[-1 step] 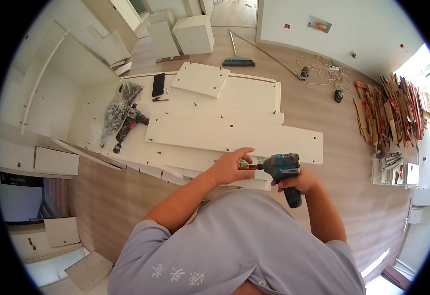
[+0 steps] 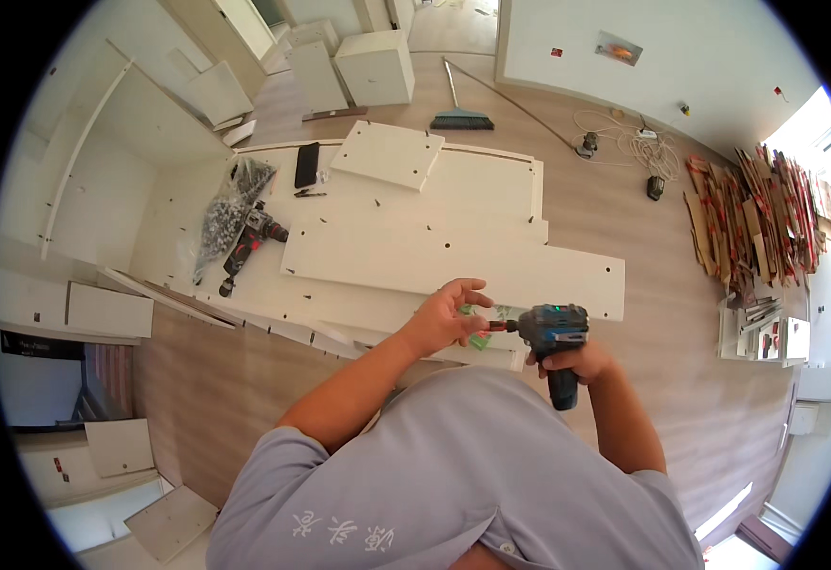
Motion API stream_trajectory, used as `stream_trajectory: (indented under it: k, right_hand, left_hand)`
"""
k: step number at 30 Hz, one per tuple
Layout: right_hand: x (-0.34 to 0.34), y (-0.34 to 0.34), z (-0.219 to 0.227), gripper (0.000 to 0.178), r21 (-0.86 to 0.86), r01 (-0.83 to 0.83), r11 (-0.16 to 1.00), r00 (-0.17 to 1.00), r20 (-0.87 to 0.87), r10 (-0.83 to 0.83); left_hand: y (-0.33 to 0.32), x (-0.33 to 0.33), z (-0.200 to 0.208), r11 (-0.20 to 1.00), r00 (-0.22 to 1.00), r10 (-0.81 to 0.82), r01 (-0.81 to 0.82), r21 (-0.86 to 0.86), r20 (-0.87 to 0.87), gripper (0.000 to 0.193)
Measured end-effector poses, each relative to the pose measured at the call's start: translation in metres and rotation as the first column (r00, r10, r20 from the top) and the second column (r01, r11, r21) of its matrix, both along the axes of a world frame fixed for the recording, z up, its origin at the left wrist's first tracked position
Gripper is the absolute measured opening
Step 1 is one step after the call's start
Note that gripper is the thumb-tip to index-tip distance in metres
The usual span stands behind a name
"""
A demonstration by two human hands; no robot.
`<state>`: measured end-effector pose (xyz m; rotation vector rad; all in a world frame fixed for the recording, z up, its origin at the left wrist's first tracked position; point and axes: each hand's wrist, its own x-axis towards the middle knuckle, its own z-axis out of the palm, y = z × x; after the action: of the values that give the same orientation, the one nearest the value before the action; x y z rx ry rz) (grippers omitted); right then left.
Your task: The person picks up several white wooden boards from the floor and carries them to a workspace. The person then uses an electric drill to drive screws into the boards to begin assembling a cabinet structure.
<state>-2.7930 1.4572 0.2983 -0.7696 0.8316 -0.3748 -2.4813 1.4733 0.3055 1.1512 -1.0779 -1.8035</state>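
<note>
In my right hand (image 2: 582, 361) is a dark cordless drill (image 2: 556, 328) with blue parts, its grip wrapped by my fingers. A reddish bit (image 2: 503, 326) points left from its chuck. My left hand (image 2: 442, 318) is open at the bit's tip, fingers spread and curved; whether a fingertip touches the tip I cannot tell. Just beyond the bit, a small green-and-red item (image 2: 480, 337) shows partly behind my fingers. A long white panel (image 2: 520, 271) with dark holes and fittings lies in front of both hands.
A second drill (image 2: 249, 242) lies beside a clear bag of small hardware (image 2: 230, 209). Near them are a black phone (image 2: 307, 164) and a smaller white panel (image 2: 387, 152). A broom (image 2: 461, 121) stands beyond; cables (image 2: 658, 147) and stacked cardboard (image 2: 757, 218) lie to the right.
The drill has shifted slightly right and down, its bit drawing away from between my left fingers. My left hand has moved slightly left, and more of the green-and-red item shows.
</note>
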Motion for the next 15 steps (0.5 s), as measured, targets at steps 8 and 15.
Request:
stream_trajectory:
  k: [8, 15]
  right_hand:
    - [-0.031, 0.02, -0.035, 0.058, 0.067, 0.243, 0.968, 0.919, 0.303, -0.252]
    - [-0.128, 0.006, -0.005, 0.039, -0.185, 0.527, 0.829, 0.762, -0.33, -0.558]
  left_hand:
    - [-0.014, -0.007, -0.036, 0.988, 0.857, 0.009, 0.071, 0.135, -0.514, 0.076]
    - [-0.054, 0.106, -0.134, 0.985, 0.039, 0.166, 0.032, -0.168, 0.985, 0.096]
